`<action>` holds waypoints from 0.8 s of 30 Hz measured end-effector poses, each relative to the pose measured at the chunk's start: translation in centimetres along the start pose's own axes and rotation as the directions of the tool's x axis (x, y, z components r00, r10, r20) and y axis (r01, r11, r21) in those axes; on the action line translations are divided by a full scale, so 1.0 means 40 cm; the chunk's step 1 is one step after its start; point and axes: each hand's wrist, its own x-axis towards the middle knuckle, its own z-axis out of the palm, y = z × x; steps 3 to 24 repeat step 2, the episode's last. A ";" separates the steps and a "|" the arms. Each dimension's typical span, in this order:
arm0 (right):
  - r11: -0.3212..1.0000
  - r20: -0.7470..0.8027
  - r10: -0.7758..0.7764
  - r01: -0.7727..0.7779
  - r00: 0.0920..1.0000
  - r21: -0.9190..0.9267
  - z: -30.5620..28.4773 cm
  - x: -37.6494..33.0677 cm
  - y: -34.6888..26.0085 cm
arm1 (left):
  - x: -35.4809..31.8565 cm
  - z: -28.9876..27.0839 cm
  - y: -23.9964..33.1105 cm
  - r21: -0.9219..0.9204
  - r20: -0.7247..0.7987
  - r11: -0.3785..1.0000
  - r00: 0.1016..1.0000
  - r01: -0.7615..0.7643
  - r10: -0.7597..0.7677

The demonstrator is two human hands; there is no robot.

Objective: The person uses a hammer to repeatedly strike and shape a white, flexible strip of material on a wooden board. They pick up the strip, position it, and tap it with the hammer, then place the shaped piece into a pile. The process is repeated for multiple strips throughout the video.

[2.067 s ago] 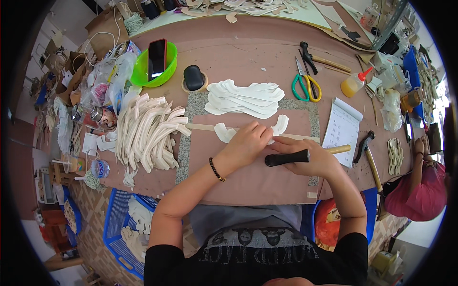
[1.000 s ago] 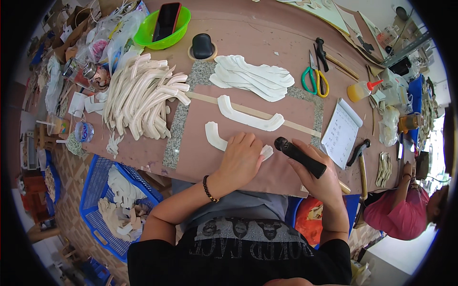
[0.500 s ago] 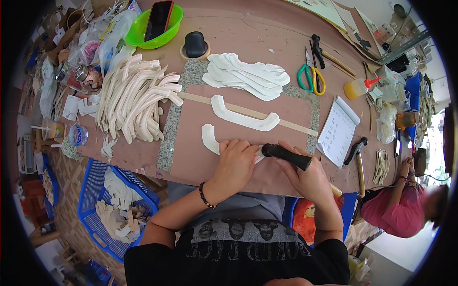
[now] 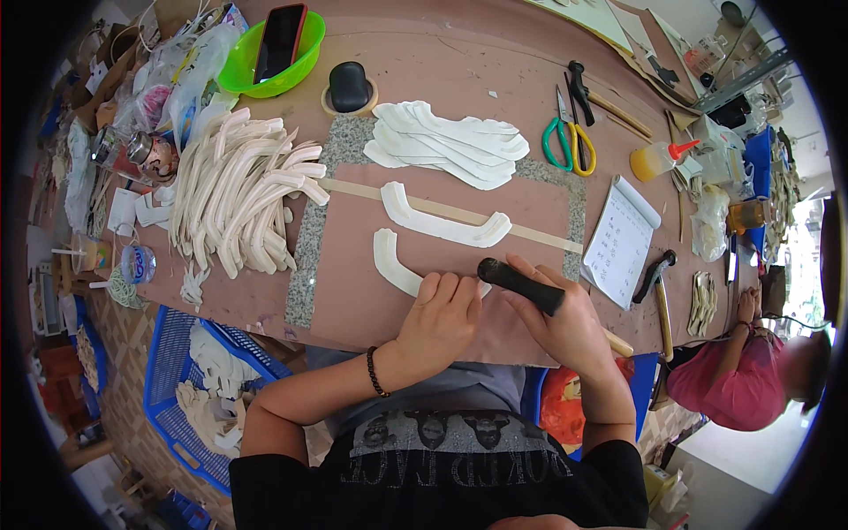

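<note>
A curved white strip [image 4: 395,273], which looks like leather, lies near the front edge of the table. Its right part is mostly covered by my left hand [image 4: 439,318], whose bent fingers pin it down. My right hand [image 4: 565,320] is wrapped round a hammer [image 4: 523,284] with a black head; its wooden handle comes out below the palm. The hammer head is just right of my left fingertips, over the strip's right end. Farther back, a second curved strip [image 4: 442,224] with upturned ends lies across a thin flat band [image 4: 541,237].
At the left is a heap of pale strips [image 4: 243,199]; flat white pieces [image 4: 446,146] are stacked behind. Scissors [image 4: 558,141], another hammer [image 4: 618,113], a glue bottle [image 4: 655,162], a notepad [image 4: 618,234] and a third hammer [image 4: 658,296] line the right. A person [image 4: 729,375] sits at far right.
The hammer head has shifted slightly, and less of the strip's right end shows beside my left fingers. The whole view has moved a little, shifting the table items leftward.
</note>
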 end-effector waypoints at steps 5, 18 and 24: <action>0.999 -0.009 0.020 -0.020 1.000 -0.029 0.011 0.012 0.019 | -0.003 -0.007 0.003 0.035 0.030 0.999 0.999 -0.015 0.014; 0.999 -0.009 0.020 -0.020 1.000 -0.029 0.011 0.012 0.019 | -0.003 -0.007 0.003 0.035 0.030 0.999 0.999 -0.015 0.014; 0.999 -0.009 0.020 -0.020 1.000 -0.029 0.011 0.012 0.019 | -0.003 -0.007 0.003 0.035 0.030 0.999 0.999 -0.015 0.014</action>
